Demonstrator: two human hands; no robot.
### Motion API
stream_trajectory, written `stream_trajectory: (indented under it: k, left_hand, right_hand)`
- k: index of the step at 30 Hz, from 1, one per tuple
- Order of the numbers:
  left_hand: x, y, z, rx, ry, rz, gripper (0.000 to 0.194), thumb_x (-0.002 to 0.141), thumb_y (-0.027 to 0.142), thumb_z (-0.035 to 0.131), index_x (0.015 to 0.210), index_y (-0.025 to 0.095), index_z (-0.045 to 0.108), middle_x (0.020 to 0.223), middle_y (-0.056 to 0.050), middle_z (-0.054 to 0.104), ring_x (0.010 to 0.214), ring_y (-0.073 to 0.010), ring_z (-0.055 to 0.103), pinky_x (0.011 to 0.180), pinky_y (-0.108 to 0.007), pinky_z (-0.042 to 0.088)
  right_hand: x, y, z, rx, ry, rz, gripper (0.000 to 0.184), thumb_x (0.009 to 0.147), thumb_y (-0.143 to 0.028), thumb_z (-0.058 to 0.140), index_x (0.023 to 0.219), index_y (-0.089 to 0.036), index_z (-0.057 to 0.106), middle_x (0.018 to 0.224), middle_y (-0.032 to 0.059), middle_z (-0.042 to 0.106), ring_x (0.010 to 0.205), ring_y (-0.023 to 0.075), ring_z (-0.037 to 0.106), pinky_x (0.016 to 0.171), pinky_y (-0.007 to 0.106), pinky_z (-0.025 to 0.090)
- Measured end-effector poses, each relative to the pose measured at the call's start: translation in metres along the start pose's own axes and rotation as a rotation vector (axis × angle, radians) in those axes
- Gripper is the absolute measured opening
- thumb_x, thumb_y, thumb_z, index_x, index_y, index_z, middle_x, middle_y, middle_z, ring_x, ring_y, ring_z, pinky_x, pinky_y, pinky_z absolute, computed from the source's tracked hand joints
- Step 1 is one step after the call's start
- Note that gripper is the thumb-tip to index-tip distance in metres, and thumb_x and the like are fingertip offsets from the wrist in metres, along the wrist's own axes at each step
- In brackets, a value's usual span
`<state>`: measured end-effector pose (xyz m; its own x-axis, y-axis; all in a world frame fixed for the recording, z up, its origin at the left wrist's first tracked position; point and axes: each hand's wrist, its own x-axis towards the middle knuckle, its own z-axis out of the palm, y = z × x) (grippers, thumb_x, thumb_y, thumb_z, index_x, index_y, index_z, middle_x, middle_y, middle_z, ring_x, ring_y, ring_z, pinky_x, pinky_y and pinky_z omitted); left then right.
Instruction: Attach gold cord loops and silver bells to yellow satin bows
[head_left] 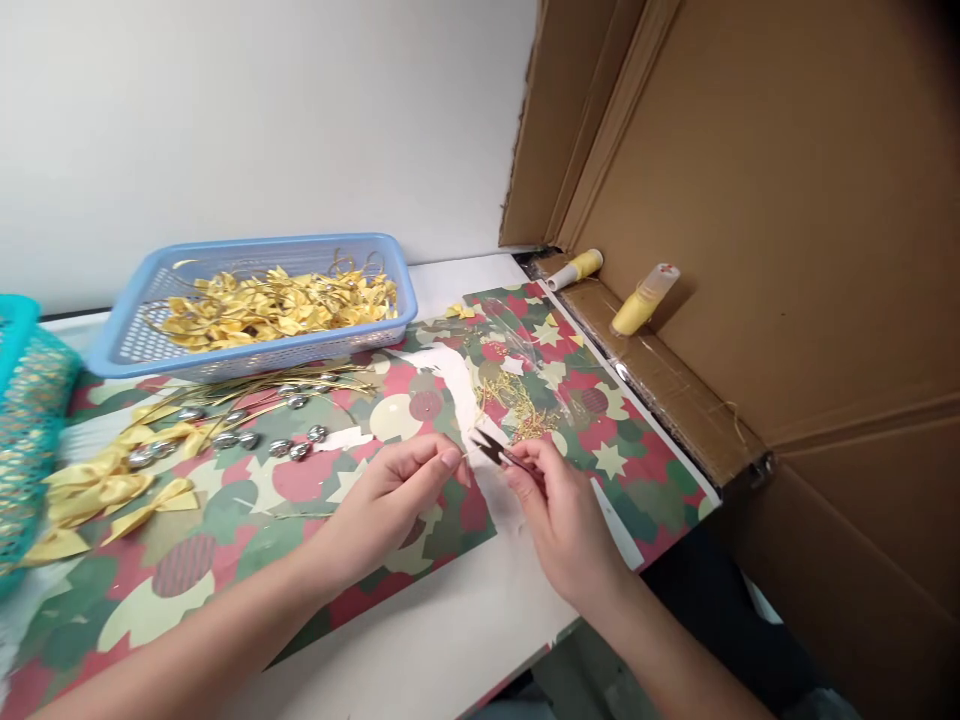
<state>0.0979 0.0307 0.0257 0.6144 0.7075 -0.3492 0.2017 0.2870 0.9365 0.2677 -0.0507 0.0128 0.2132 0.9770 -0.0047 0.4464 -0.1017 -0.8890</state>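
Left hand (411, 482): pinched on a strand (466, 452)
Strand: between the 2 hands
Right hand (553, 505): clamped on snips (491, 447), blades parted
Silver balls (280, 448): left of left hand
Basket (247, 364): beyond left hand, holding bows (277, 306)

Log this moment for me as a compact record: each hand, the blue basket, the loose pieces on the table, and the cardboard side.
Left hand: fingertips pinched on what looks like a thin strand
Right hand: holding dark snips, blades open toward the left hand
Blue basket: yellow bows heaped inside
Loose pieces: silver balls, loose bows, gold cords, gold tangle
Cardboard side: two yellow-wrapped tubes on a taped ledge
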Motion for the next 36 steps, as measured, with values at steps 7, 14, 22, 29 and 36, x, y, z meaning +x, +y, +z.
stream_trajectory:
  k: [7, 14, 22, 29, 36]
  left_hand:
    - [-0.058, 0.027, -0.024, 0.230, 0.157, 0.474, 0.035, 0.095, 0.036, 0.045, 0.067, 0.018, 0.056, 0.061, 0.001, 0.053, 0.054, -0.0098, 0.046, 0.051, -0.021, 0.037]
    - [-0.111, 0.012, -0.006, 0.447, -0.077, 0.906, 0.024, 0.093, 0.020, 0.041, 0.072, 0.020, 0.053, 0.052, 0.001, 0.054, 0.049, -0.0118, 0.048, 0.052, -0.022, 0.039]
    - [-0.127, -0.065, 0.005, 0.611, -0.032, 1.009, 0.019, 0.086, 0.017, 0.051, 0.068, 0.023, 0.046, 0.044, 0.005, 0.050, 0.039, -0.0116, 0.038, 0.042, -0.024, 0.032]
    - [-0.142, -0.056, -0.007, 0.853, -0.070, 0.966, 0.012, 0.087, 0.020, 0.052, 0.075, 0.020, 0.055, 0.063, -0.001, 0.064, 0.058, -0.0140, 0.053, 0.060, -0.026, 0.042]
    - [-0.129, -0.041, -0.076, 1.123, 0.595, 0.577, 0.028, 0.090, 0.014, 0.041, 0.115, 0.015, 0.055, 0.116, -0.016, 0.061, 0.107, -0.0260, 0.054, 0.091, -0.040, 0.042]
  right_hand:
    - [0.004, -0.012, 0.035, -0.503, 0.037, -0.289, 0.011, 0.091, -0.023, 0.052, 0.086, -0.017, 0.060, 0.110, 0.0166, 0.062, 0.106, 0.0357, 0.051, 0.088, 0.054, 0.041]
    - [-0.027, -0.067, 0.070, 0.754, -0.899, 0.551, 0.052, 0.090, -0.062, 0.038, 0.080, -0.017, 0.062, 0.086, 0.0098, 0.067, 0.089, 0.0250, 0.063, 0.077, 0.038, 0.049]
    - [0.026, -0.099, 0.105, 1.112, -0.779, 0.566, 0.023, 0.087, -0.028, 0.063, 0.072, -0.018, 0.049, 0.053, -0.0099, 0.027, 0.042, 0.0041, 0.019, 0.040, 0.016, 0.019]
    - [0.044, -0.107, 0.112, 0.729, -0.626, 0.207, 0.025, 0.088, -0.041, 0.055, 0.090, -0.017, 0.060, 0.055, -0.0090, 0.025, 0.047, 0.0080, 0.015, 0.042, 0.022, 0.018]
    - [0.057, -0.100, 0.091, 0.285, -0.418, -0.334, 0.032, 0.097, -0.043, 0.039, 0.122, -0.025, 0.046, 0.061, -0.0066, 0.038, 0.054, 0.0119, 0.034, 0.053, 0.026, 0.028]
